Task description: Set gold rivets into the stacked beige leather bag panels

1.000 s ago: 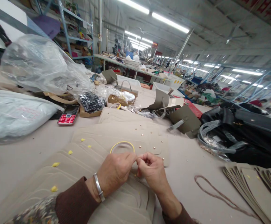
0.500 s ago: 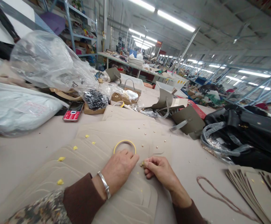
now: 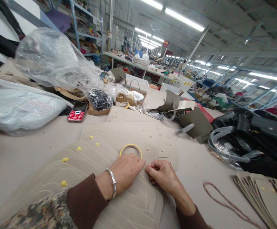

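My left hand (image 3: 128, 173) is closed on a roll of yellow tape (image 3: 130, 146), whose upper arc stands out beyond the knuckles. My right hand (image 3: 161, 175) is pinched, thumb against index finger, close to the left fingertips; whatever is between the fingers is hidden. Both hands are over a spread of overlapping beige panels (image 3: 109, 133). Several small metal studs (image 3: 162, 150) sit on the panels beyond the right hand. Bits of yellow tape (image 3: 65, 159) stick to the panels on the left.
A red-keyed phone (image 3: 77, 111) and a box of black plastic-wrapped pieces (image 3: 100, 101) lie beyond the panels. Black bags (image 3: 252, 140), a brown cord loop (image 3: 226, 198) and stacked strips (image 3: 259, 194) are at right. Plastic-wrapped bundles (image 3: 21, 106) fill the left.
My right fingertips have closed over the small metal piece that showed at their tips, hiding it. The left hand stays on the tape roll. The whole view has shifted slightly.
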### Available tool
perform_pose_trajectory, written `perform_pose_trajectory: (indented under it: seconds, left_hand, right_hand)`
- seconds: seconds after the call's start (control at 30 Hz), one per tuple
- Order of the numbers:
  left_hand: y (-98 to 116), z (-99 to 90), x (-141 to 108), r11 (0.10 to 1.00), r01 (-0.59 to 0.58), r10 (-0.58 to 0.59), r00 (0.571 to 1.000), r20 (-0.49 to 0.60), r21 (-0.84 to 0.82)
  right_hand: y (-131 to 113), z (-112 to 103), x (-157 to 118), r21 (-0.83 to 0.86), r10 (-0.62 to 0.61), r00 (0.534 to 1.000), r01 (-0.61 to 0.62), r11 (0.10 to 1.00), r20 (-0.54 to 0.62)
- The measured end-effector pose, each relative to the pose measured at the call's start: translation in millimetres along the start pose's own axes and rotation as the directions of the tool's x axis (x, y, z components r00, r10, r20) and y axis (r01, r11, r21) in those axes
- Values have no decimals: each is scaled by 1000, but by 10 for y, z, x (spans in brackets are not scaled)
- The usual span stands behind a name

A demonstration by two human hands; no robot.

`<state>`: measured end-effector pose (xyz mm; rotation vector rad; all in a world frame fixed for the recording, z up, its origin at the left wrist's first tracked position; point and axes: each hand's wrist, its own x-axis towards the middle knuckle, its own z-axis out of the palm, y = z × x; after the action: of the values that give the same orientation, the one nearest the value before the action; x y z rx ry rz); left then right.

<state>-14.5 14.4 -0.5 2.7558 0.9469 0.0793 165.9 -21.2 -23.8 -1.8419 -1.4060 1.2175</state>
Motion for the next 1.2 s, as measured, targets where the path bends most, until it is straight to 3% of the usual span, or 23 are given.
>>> perform_pose_trajectory:
  seconds: [0.2,0.3,0.43,0.5,0.7,0.83,1.03,1.2]
  left_hand:
    - [-2,2,-10,999,-41,40,999,20,17]
    - [2,13,-27,997,-72,71,997,18,17]
    - [9,3,-42,996,-83,83,997,8,16]
    - [9,1,-43,997,-75,75,997,4,3]
    - [-9,10,-38,998,-69,69,998,12,-16]
    - [19,-61,-75,997,-64,65,997,33,-35]
    - [35,-139,-137,994,-111,111,994,-6,-9]
    - [-79,-58,-111,989,-137,128,981,-148,-53]
  right_hand:
    - [-63,40,-26,-338,-238,968,196,921,-86]
    - [-32,36,-23,-256,-186,980,163,953,-68]
    - [42,-31,-34,10,-8,1000,8,1000,-26]
    - [59,-67,-54,39,4,1000,-4,999,12]
    - [-12,0,-112,-375,-257,962,203,904,-97]
    - [-40,85,-99,-406,-297,946,223,886,-128]
    - [-63,-5,-58,-393,-326,945,289,873,-29]
    - [-59,-171,-89,-326,-202,937,293,899,286]
